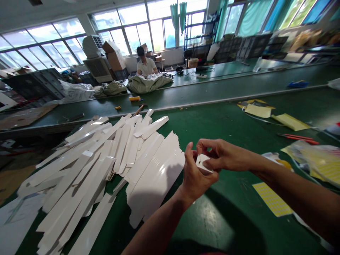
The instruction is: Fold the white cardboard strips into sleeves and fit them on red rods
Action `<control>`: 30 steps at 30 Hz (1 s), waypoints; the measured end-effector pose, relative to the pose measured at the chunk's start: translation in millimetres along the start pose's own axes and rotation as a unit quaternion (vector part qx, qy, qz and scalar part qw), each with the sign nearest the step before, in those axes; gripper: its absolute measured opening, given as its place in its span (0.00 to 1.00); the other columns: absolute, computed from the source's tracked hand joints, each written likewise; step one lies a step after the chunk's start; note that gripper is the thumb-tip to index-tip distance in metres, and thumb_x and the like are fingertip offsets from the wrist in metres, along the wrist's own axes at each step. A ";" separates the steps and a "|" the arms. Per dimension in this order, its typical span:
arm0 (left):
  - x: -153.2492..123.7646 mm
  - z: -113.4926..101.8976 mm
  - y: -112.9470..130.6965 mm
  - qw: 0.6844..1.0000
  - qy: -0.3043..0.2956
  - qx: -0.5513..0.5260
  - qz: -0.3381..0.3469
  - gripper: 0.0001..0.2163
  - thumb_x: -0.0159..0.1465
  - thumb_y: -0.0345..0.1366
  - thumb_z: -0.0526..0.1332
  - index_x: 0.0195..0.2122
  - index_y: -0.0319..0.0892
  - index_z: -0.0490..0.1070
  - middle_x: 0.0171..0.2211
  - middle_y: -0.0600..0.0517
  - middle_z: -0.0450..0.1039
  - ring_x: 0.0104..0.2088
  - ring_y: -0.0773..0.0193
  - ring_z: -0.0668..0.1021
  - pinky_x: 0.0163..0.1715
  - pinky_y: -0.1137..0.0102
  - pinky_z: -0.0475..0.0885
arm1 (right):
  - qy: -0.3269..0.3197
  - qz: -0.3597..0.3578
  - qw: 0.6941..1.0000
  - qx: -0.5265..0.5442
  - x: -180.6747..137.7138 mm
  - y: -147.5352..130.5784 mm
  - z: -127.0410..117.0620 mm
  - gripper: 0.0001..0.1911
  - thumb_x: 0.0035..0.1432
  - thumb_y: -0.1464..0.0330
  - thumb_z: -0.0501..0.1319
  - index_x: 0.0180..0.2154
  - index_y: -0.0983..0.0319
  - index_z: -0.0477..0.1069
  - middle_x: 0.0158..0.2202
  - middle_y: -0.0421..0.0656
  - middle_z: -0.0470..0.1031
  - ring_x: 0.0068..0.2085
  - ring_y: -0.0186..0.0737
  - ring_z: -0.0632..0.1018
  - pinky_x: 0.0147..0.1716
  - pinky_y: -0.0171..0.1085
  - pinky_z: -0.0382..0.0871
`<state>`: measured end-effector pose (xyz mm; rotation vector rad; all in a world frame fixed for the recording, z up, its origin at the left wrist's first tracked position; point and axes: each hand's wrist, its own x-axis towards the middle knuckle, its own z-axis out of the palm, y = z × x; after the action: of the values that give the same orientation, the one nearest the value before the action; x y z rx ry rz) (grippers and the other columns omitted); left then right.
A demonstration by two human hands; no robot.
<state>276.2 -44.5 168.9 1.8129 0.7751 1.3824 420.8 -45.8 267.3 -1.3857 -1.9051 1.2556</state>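
Note:
Above the green tabletop, both my hands are closed on a white cardboard box (203,163), one end of which faces me. My left hand (195,182) wraps round its lower left side. From the right, my right hand (225,155) presses its fingers at the end of the box; the rest of the box is hidden by my hands. Just left of them lie flat white carton blanks (156,177) with jagged edges, stacked flat. A heap of long folded white boxes (98,173) spreads farther left.
At right lie a sheet of yellow stickers (272,199), red-handled tweezers or a similar tool (299,137), yellow papers (290,122) and a plastic bag (316,159). A raised edge (202,103) separates the far bench, where a person (146,65) sits behind a sack (148,83).

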 end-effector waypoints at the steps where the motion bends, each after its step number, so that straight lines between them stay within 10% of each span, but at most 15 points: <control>1: -0.2 0.6 -0.5 1.000 0.004 0.006 0.010 0.44 0.51 0.29 0.67 0.65 0.43 0.42 0.47 0.45 0.68 0.44 0.58 0.79 0.45 0.62 0.78 | 0.021 -0.005 0.998 -0.052 -1.1 -3.6 0.8 0.07 0.51 0.72 0.62 0.34 0.62 0.67 0.26 0.34 0.65 0.25 0.29 0.64 0.23 0.29 0.55; 6: 0.1 1.0 0.4 0.999 0.008 0.045 0.020 0.43 0.52 0.29 0.65 0.65 0.43 0.40 0.43 0.48 0.67 0.42 0.58 0.78 0.43 0.63 0.77 | 0.066 -0.036 0.971 -0.227 -2.5 -13.0 6.2 0.04 0.52 0.73 0.60 0.28 0.62 0.65 0.29 0.38 0.65 0.28 0.32 0.65 0.27 0.32 0.57; 18: -1.3 -1.1 2.7 0.997 0.005 0.066 0.028 0.46 0.52 0.29 0.66 0.65 0.44 0.36 0.42 0.48 0.66 0.41 0.57 0.77 0.42 0.62 0.76 | 0.057 -0.058 0.966 -0.246 -5.3 -15.5 11.3 0.06 0.60 0.69 0.56 0.30 0.62 0.67 0.32 0.45 0.68 0.29 0.36 0.67 0.29 0.35 0.60; 30: -16.7 -3.6 -9.1 0.999 -0.010 0.029 -0.034 0.50 0.50 0.40 0.74 0.66 0.46 0.40 0.46 0.45 0.71 0.41 0.58 0.81 0.38 0.66 0.78 | 0.082 0.033 0.995 -0.049 -4.5 -0.4 11.7 0.08 0.53 0.67 0.61 0.25 0.61 0.64 0.21 0.36 0.66 0.22 0.30 0.66 0.20 0.30 0.56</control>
<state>268.3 -52.2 153.0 1.8248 0.8665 1.3096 413.1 -54.6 262.7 -1.5637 -1.8421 1.0546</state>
